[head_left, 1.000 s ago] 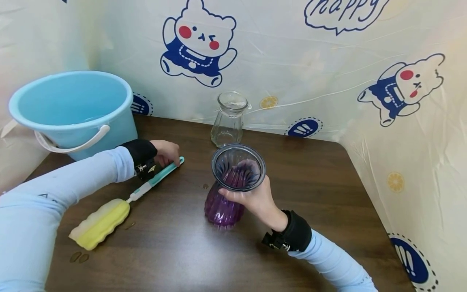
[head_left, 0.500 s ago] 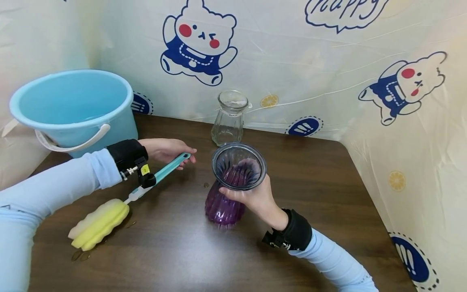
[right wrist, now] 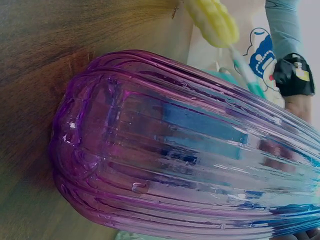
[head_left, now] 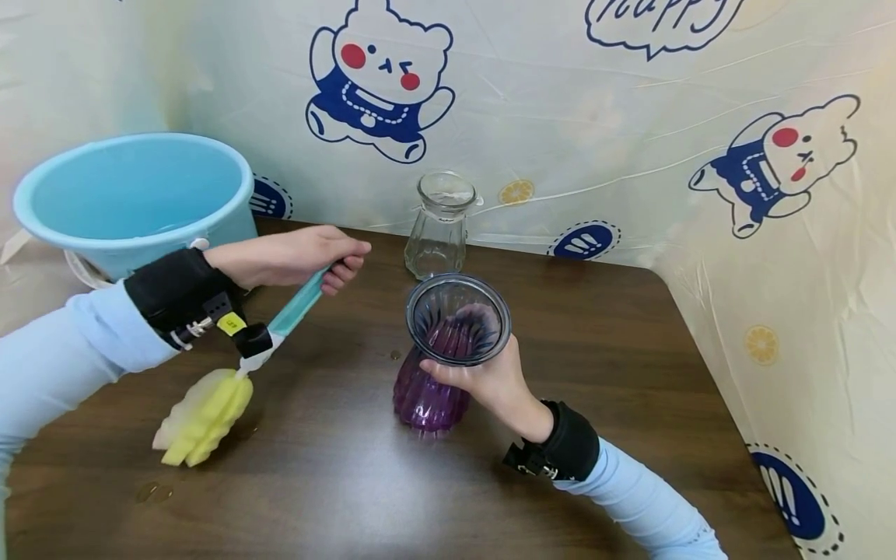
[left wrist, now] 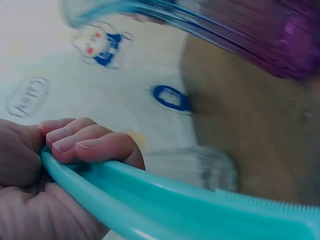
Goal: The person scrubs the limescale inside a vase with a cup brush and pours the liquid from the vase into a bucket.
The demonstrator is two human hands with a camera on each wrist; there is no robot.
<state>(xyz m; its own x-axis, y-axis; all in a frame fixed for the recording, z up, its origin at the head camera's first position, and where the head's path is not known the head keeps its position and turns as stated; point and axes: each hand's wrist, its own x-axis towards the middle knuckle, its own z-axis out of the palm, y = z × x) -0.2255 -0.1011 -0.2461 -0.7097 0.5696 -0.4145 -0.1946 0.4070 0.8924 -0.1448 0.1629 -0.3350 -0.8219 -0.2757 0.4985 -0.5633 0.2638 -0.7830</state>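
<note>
My left hand (head_left: 301, 257) grips the end of a bottle brush's teal handle (head_left: 297, 307), with fingers curled round it in the left wrist view. The brush slants down leftward to its yellow and white sponge head (head_left: 206, 420). My right hand (head_left: 493, 385) holds a ribbed glass vase (head_left: 428, 400), purple at the base and bluish at the rim, around its neck. Its mouth tilts toward the head camera. In the right wrist view the vase (right wrist: 150, 145) fills most of the frame, and the sponge head (right wrist: 215, 22) shows beyond it. Most right-hand fingers are hidden behind the glass.
A clear glass vase (head_left: 435, 241) stands at the back of the dark wooden table (head_left: 595, 334). The light blue bucket (head_left: 126, 245) with a white handle is at the back left. Wet spots (head_left: 154, 492) mark the tabletop. A printed sheet (head_left: 560, 117) hangs behind.
My left hand has taken hold of the brush handle and moved up and left, raising that end. The sponge head has shifted slightly right and up. The right hand and ribbed vase stay put.
</note>
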